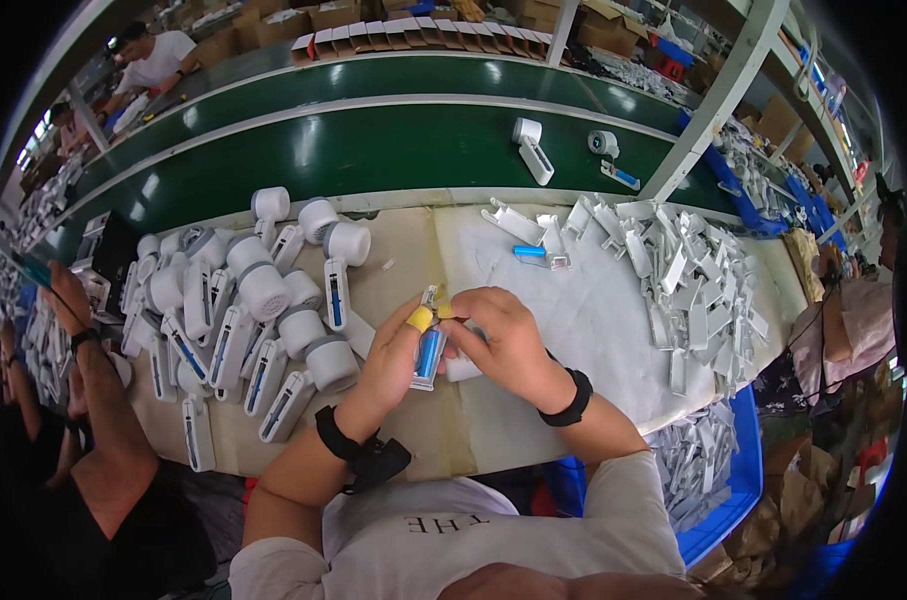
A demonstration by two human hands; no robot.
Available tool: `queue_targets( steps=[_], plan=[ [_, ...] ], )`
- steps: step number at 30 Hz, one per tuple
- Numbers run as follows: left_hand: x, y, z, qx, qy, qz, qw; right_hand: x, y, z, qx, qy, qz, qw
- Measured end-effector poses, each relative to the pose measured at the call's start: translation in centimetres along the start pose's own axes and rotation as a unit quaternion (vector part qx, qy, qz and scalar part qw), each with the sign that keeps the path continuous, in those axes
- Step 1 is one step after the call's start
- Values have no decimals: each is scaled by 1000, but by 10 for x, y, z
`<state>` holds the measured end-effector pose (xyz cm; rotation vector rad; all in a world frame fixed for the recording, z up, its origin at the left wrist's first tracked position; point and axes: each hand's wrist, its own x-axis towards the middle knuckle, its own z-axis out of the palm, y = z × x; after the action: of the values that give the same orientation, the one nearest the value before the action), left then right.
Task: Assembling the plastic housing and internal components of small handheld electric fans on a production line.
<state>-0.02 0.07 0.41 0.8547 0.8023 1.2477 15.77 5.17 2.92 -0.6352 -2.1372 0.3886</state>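
Observation:
My left hand is closed around an opened white handle housing with a blue cylindrical battery inside. My right hand is closed too, its thumb and fingertips pinched together at the housing's upper end. What lies between those fingertips is hidden. Yellow covers sit on a left thumb and a right fingertip. A white part shows partly beneath my right hand. To my left lies a heap of white round-headed handheld devices, several with blue batteries showing in their handles.
At right lies a pile of white handle covers. A loose blue battery rests beyond my hands. A blue bin of white parts stands low right. Past the table runs a green conveyor carrying devices. A co-worker's arm works at left.

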Motion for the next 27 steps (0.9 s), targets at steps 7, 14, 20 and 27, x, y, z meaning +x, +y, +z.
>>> queue_targets(
  steps=[7,14,20,27],
  plan=[
    [-9,-6,4,189,21,118,975,-1,-4,-3,76,15,6,997],
    [-8,-10,5,310,26,159,937,-3,-2,-3,29,2,-9,1000],
    [-9,-11,9,428,55,255,865,-2,-7,-2,-75,15,-87,993],
    [-13,-9,13,460,55,230,856,-2,-10,-7,-15,-33,-15,999]
  ],
)
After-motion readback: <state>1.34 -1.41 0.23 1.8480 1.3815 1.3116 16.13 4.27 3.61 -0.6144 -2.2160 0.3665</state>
